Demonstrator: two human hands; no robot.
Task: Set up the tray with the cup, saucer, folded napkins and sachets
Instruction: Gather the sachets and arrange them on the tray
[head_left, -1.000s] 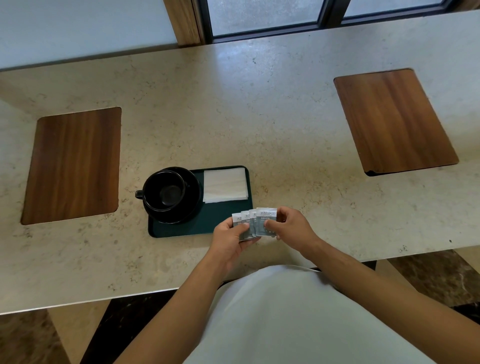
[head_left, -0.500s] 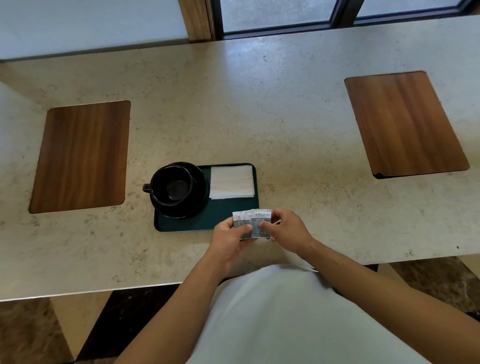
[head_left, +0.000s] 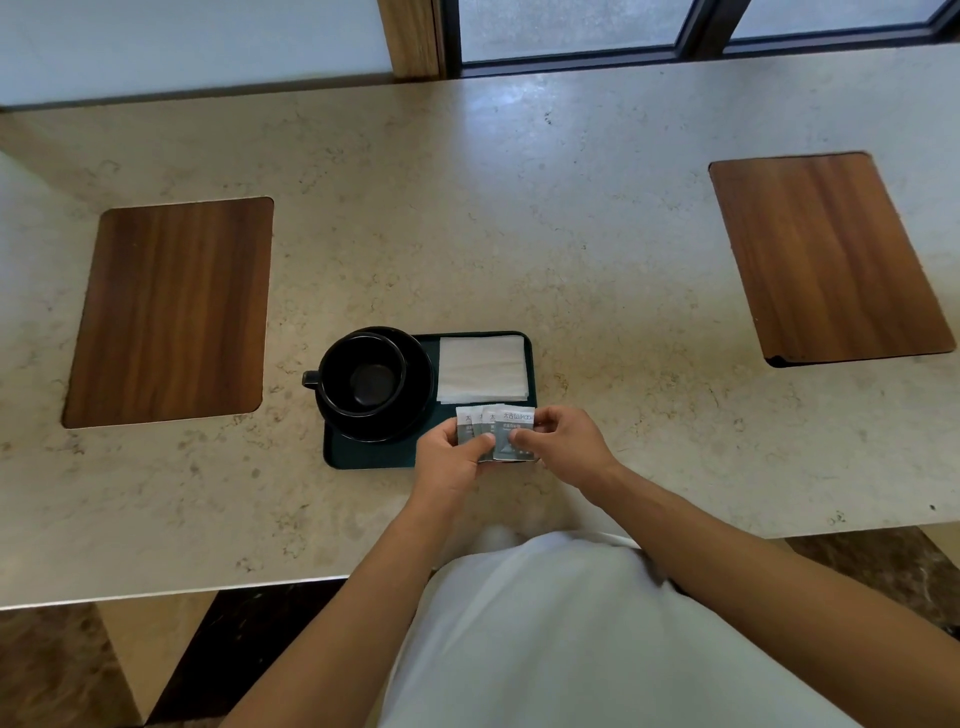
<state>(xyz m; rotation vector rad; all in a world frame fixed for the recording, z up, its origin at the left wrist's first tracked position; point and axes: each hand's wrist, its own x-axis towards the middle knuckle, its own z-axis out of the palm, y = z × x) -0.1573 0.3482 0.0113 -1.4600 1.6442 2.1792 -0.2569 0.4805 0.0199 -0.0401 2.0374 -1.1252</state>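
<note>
Left hand: my left hand (head_left: 451, 453) comes in from below with the forearm angled up and to the right; the thumb lies across the front of the sachets (head_left: 496, 431) and the fingers curl behind them, pinching the left part of the fan.
Right hand: my right hand (head_left: 563, 441) reaches in from the lower right, wrist bent inward; thumb and curled fingers pinch the rightmost sachet at its lower edge.
Hands together: I hold both hands close, thumbs nearly meeting over the sachets.
Sachets: several grey-and-white packets, fanned and overlapping, printed side up, held over the near right corner of the tray (head_left: 374, 457); I cannot tell whether they touch it.
Tray: dark green, rectangular, flat on the table (head_left: 467, 234), just ahead of me.
Cup: black cup (head_left: 363, 376) stands upright on the black saucer (head_left: 418, 384), handle pointing left.
Saucer: on the left half of the tray, overhanging its far and left edges.
Napkins: white folded napkins (head_left: 482, 368) lie flat in the far right part of the tray, just beside the saucer.
Table: pale stone top with two wooden inlays (head_left: 171, 312), one far left, one far right.
</note>
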